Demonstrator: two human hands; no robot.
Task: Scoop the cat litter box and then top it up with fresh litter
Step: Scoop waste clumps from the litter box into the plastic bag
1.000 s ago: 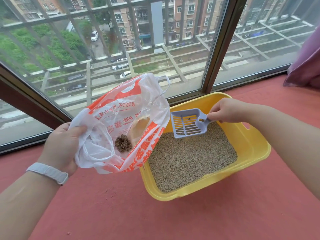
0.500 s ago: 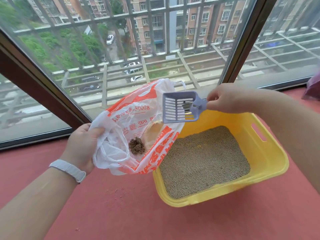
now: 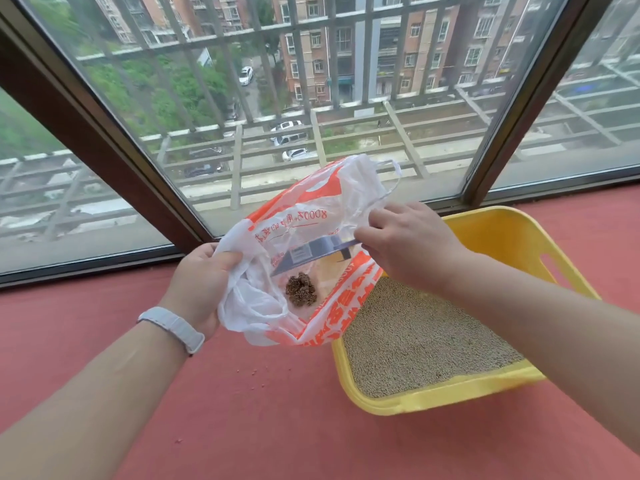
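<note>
Nearest, at five o'clock on the red floor (image 3: 242,410), the yellow litter box (image 3: 450,396) holds tan litter (image 3: 415,341). At its ten o'clock corner the left hand (image 3: 201,285) grips a white-and-orange plastic bag (image 3: 311,216), fingers curled round its rim, a brown clump (image 3: 300,289) lying inside. The right hand (image 3: 408,244) pinches the bluish scoop (image 3: 311,252) inside the bag, seen through the film; the window (image 3: 311,98) stands at twelve o'clock.

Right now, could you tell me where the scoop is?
Inside the plastic bag, centre of view, above the brown clump: the scoop, held by the right hand.
</note>
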